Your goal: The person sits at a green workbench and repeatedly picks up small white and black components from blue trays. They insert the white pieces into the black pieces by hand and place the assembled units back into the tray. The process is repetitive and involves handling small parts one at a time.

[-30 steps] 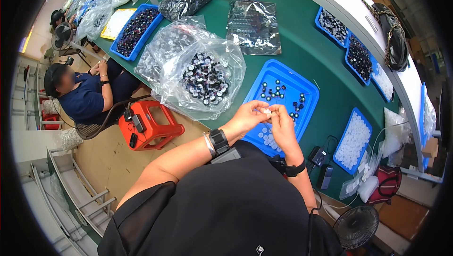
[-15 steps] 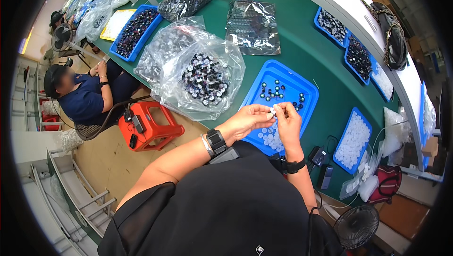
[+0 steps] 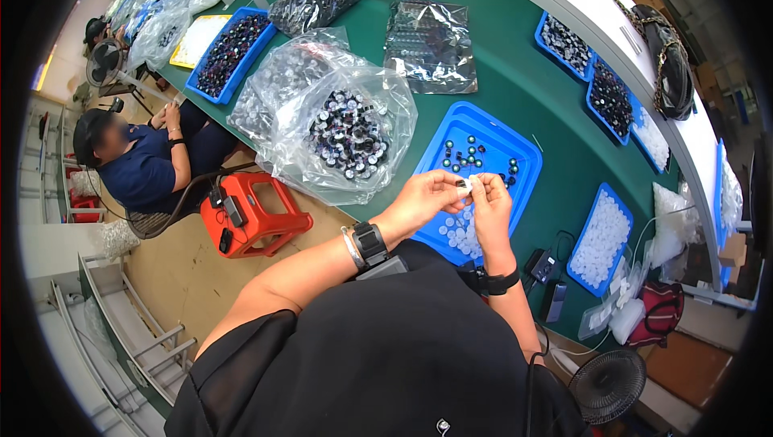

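Observation:
Over the near part of a blue tray, my left hand and my right hand meet fingertip to fingertip. Pinched between them is a small white-and-dark part, mostly covered by the fingers, so its exact kind cannot be made out. Both hands are closed on it. Beyond my fingers, several small dark round pieces with greenish tops lie loose in the tray. Whitish translucent discs are piled in its near end, partly under my hands.
Left of the tray sits an open clear bag of black-and-clear pieces. A flat dark plastic packet lies beyond. At right stands a blue tray of white discs, near black adapters. A seated person and red stool are at left.
My fingertips have shifted slightly around the small part, and a dark portion now shows beside the white. My hands stay over the same spot of the tray.

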The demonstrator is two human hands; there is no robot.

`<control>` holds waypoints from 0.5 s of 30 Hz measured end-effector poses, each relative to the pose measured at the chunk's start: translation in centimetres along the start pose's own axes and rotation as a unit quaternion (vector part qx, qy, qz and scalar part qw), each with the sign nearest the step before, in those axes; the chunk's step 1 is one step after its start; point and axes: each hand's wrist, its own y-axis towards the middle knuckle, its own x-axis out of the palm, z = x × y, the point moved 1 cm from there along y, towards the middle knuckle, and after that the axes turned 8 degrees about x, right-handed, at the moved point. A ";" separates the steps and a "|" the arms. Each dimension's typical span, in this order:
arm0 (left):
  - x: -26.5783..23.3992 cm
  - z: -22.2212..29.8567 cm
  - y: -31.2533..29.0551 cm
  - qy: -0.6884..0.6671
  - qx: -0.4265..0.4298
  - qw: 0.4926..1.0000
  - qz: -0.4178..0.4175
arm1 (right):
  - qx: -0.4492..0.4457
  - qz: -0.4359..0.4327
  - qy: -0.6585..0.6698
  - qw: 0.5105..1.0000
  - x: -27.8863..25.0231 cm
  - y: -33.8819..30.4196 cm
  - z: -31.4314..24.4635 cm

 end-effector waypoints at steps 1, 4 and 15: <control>0.0 0.2 -0.1 0.028 0.009 1.000 -0.008 | 0.023 -0.021 0.024 0.999 -0.3 0.2 0.1; 0.3 0.7 -0.3 0.061 0.008 0.998 -0.006 | 0.089 -0.073 0.085 0.990 -0.7 0.5 0.4; 0.0 -1.3 0.2 0.040 0.039 0.998 -0.018 | 0.197 -0.108 0.176 0.958 -0.6 0.4 0.9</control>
